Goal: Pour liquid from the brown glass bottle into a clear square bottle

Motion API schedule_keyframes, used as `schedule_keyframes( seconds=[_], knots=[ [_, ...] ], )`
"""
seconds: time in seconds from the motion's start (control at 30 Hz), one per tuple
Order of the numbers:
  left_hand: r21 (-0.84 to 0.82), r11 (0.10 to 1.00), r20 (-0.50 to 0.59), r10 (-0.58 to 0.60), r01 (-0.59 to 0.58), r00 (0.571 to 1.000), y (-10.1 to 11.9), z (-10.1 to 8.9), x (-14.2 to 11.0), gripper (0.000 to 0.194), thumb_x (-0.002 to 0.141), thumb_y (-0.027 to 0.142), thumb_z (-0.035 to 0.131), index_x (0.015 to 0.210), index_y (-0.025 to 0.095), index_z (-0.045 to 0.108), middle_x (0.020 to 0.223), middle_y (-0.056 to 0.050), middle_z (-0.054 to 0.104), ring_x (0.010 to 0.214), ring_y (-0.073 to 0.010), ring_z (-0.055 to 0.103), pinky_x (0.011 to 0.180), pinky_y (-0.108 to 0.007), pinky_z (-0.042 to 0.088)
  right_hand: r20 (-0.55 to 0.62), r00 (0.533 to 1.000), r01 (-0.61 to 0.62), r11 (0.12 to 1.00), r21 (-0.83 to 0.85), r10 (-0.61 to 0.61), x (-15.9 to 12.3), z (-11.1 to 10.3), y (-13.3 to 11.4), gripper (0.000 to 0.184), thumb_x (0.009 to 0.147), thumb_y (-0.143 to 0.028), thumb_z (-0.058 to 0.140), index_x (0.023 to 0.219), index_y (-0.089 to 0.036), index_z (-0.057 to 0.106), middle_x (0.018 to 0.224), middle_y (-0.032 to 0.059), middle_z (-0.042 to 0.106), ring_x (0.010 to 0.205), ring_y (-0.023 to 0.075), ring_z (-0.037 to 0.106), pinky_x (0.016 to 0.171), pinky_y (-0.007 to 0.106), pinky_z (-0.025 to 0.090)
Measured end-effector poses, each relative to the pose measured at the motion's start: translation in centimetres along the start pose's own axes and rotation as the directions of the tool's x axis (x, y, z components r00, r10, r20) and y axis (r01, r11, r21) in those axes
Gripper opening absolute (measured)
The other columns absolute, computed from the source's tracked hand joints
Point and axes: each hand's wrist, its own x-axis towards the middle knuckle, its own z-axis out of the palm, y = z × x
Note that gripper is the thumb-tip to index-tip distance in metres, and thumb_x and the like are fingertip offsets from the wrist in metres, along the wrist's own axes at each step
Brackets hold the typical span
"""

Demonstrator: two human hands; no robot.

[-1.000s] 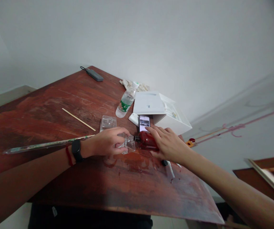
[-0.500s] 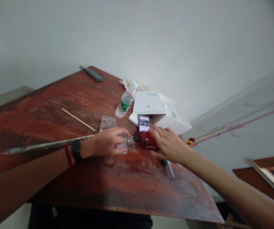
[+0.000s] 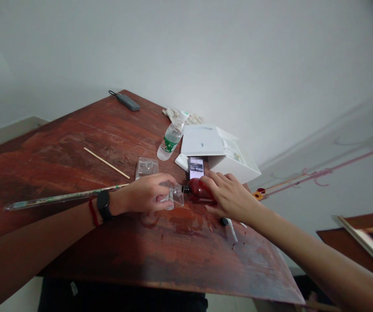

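My left hand [image 3: 155,192] is closed around a small clear plastic container [image 3: 177,197] near the middle of the table. In my right hand [image 3: 227,194] lies a red bottle [image 3: 201,192], tipped on its side with its black neck toward the clear container. The neck's mouth meets or nearly meets the container; I cannot tell whether they touch. Just beyond my left hand sits another clear plastic piece [image 3: 147,166]. A black cap with a white stem [image 3: 228,222] lies below my right hand. Wet spots mark the wood beneath both hands.
A water bottle [image 3: 171,138] with a green label stands behind my hands. Beside it are a white box [image 3: 202,141] and a lit phone [image 3: 196,167]. Leftward lie a thin stick [image 3: 106,163] and a long wrapped stick [image 3: 66,197]. A grey device [image 3: 128,102] rests at the table's [image 3: 76,138] far edge.
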Motion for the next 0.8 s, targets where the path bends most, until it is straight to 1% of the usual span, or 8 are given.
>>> schedule_keyframes(
  seconds=[0.17,0.3,0.43,0.63,0.8],
  knots=[
    [0.011,1.0,-0.006,0.013,-0.013,1.0,-0.07,0.1,-0.08,0.037,0.093,0.024,0.078,0.063,0.018,0.057,0.129,-0.015,0.071,0.113,-0.026,0.071,0.101,-0.035,0.056,0.028,1.0,-0.01,1.0,-0.007,0.011,-0.05,-0.09,-0.05,0.055,0.089,-0.041,0.079,0.132,-0.017,0.054,0.137,0.0215,0.065,0.111,0.036,0.067,0.089,0.044,0.05],
    [0.006,1.0,0.001,0.007,-0.007,1.0,-0.07,0.04,-0.02,0.034,0.093,0.025,0.076,0.065,0.018,0.06,0.128,-0.016,0.071,0.112,-0.0271,0.071,0.101,-0.038,0.057,0.015,1.0,-0.009,1.0,0.003,0.009,-0.17,0.03,-0.02,0.053,0.091,-0.041,0.076,0.134,-0.018,0.054,0.135,0.0208,0.066,0.111,0.036,0.067,0.09,0.045,0.05],
    [-0.007,1.0,0.015,-0.005,0.005,1.0,-0.09,-0.01,0.06,0.037,0.093,0.025,0.076,0.062,0.018,0.058,0.129,-0.015,0.071,0.113,-0.0278,0.071,0.1,-0.038,0.057,0.006,1.0,-0.012,1.0,0.013,0.012,-0.28,0.08,-0.02,0.053,0.092,-0.042,0.075,0.135,-0.018,0.055,0.134,0.0202,0.066,0.111,0.036,0.067,0.09,0.045,0.05],
    [-0.014,1.0,0.0,-0.006,0.006,1.0,-0.05,0.03,0.01,0.038,0.093,0.026,0.077,0.063,0.018,0.056,0.129,-0.014,0.072,0.112,-0.0262,0.071,0.099,-0.036,0.056,-0.004,1.0,-0.011,1.0,-0.013,0.011,-0.38,0.08,-0.04,0.057,0.091,-0.046,0.077,0.136,-0.02,0.055,0.134,0.0194,0.067,0.112,0.0358,0.066,0.088,0.044,0.05],
    [-0.016,1.0,0.004,-0.007,0.007,1.0,-0.04,0.01,-0.05,0.039,0.092,0.025,0.078,0.063,0.018,0.054,0.129,-0.014,0.072,0.11,-0.0255,0.071,0.098,-0.035,0.056,-0.014,1.0,-0.007,1.0,-0.012,0.007,-0.46,0.22,0.06,0.06,0.094,-0.052,0.075,0.14,-0.02,0.054,0.135,0.0195,0.067,0.111,0.035,0.067,0.089,0.043,0.05]
  ],
)
